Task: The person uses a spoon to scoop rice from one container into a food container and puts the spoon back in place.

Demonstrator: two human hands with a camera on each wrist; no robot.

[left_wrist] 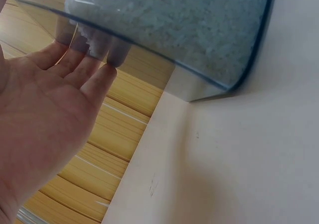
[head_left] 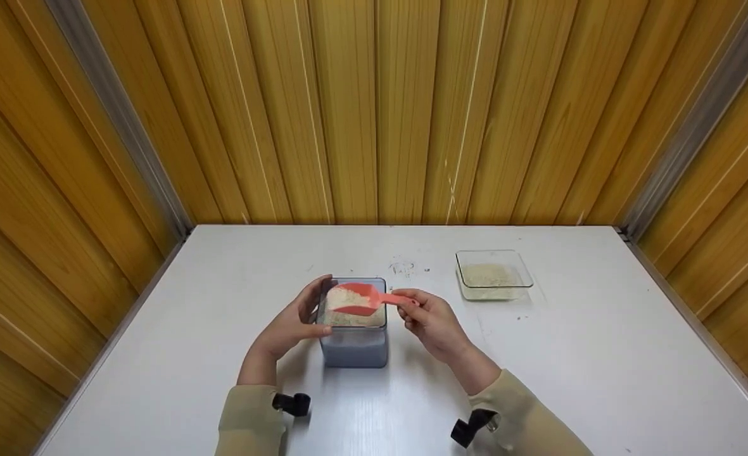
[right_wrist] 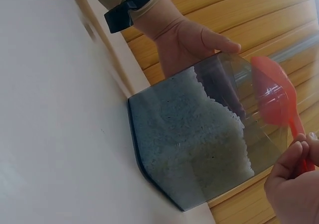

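Note:
A bluish see-through container (head_left: 354, 353) stands upright on the table, part filled with white rice (right_wrist: 184, 134). My left hand (head_left: 288, 328) grips its left side, the thumb at the near rim and the fingers against the far part of the wall; their tips show through the wall in the left wrist view. By its handle, my right hand (head_left: 436, 324) pinches a red scoop (head_left: 366, 291) between thumb and fingers. The scoop's bowl carries a heap of rice (head_left: 346, 299) and hangs over the container's opening. Part of the rice below is hidden behind it.
A shallow clear dish (head_left: 494, 294) with a layer of rice at its bottom sits at the back right of the white table (head_left: 177, 354). Scattered specks (head_left: 403, 268) lie behind the container. Wood-patterned panels (head_left: 405, 126) wall the table's back and sides.

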